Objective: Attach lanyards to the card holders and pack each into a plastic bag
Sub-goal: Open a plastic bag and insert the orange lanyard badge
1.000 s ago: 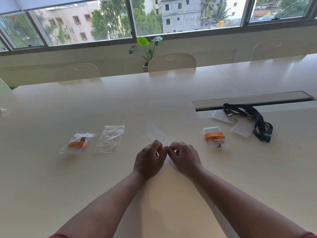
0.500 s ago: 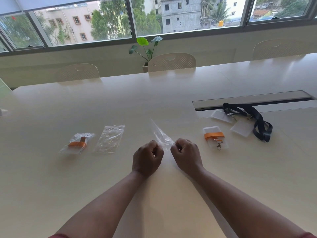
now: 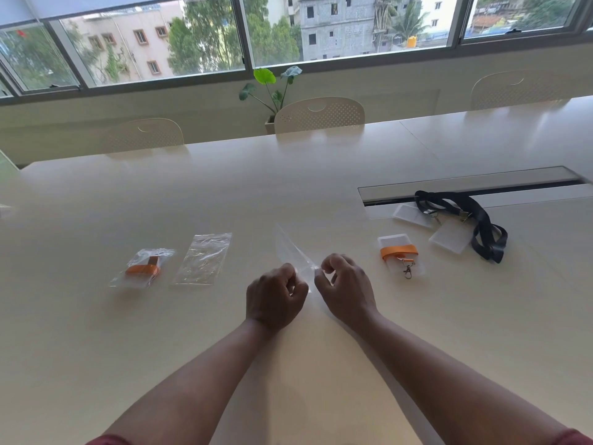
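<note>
One packed bag (image 3: 142,268) done; our left hand (image 3: 276,297) and right hand (image 3: 346,289) pinch an empty plastic bag (image 3: 293,253); orange-lanyard holder (image 3: 399,252) and black lanyards (image 3: 481,226) await.

Single view only, head-worn wide-angle camera, looking forward and down from above the person's forearms. Near the lens: the left hand (image 3: 276,297) and right hand (image 3: 348,289), low centre frame. Beyond the fingertips the cream table (image 3: 288,187) runs away to the chair (image 3: 319,115) and windows (image 3: 353,27) at top. Edges bow from lens distortion. No second view to overlap with.
</note>
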`<action>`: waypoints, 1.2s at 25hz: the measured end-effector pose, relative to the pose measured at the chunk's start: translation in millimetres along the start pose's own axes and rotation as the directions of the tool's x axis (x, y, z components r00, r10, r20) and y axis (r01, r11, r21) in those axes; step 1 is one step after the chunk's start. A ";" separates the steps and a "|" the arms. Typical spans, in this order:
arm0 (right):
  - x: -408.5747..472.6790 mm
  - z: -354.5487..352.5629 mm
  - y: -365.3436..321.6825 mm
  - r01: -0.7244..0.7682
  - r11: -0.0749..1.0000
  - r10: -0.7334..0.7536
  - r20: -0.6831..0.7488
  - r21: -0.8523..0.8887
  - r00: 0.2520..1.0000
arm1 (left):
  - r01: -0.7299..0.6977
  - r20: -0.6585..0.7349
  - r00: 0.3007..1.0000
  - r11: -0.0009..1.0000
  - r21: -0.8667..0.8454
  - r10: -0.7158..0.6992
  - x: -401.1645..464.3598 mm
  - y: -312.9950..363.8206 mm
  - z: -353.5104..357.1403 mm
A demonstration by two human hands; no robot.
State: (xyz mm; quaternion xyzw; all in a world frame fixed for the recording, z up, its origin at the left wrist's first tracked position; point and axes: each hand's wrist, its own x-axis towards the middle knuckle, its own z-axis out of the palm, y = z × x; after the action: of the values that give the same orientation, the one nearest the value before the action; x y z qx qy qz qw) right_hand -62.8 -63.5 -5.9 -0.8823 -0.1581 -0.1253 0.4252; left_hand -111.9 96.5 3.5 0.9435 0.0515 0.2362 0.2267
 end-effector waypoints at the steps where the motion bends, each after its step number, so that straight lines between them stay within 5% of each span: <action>1: 0.4 0.1 0.7 0.013 1.000 -0.013 0.000 -0.002 1.000 | 0.014 0.006 1.000 1.000 0.003 -0.014 0.6 -0.1 0.2; 7: -1.3 0.5 -0.2 0.028 1.000 -0.027 0.037 -0.014 0.999 | 0.071 0.060 0.996 0.996 -0.051 -0.068 3.4 -1.2 1.8; 24: -2.6 0.2 0.1 0.030 0.999 -0.029 0.015 -0.026 0.999 | -0.103 -0.010 0.995 0.991 -0.081 0.102 -0.3 -5.5 4.9; 30: -5.9 3.6 1.3 0.156 0.987 -0.155 0.013 -0.029 0.988 | -0.152 -0.001 0.988 0.986 -0.063 0.152 -2.9 -2.9 4.8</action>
State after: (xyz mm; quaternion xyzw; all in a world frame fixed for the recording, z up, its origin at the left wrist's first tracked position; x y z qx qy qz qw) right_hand -67.4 -62.5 -11.1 -0.8743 -0.2269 -0.1556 0.3999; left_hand -112.2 96.5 -2.8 0.9375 -0.0283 0.2526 0.2378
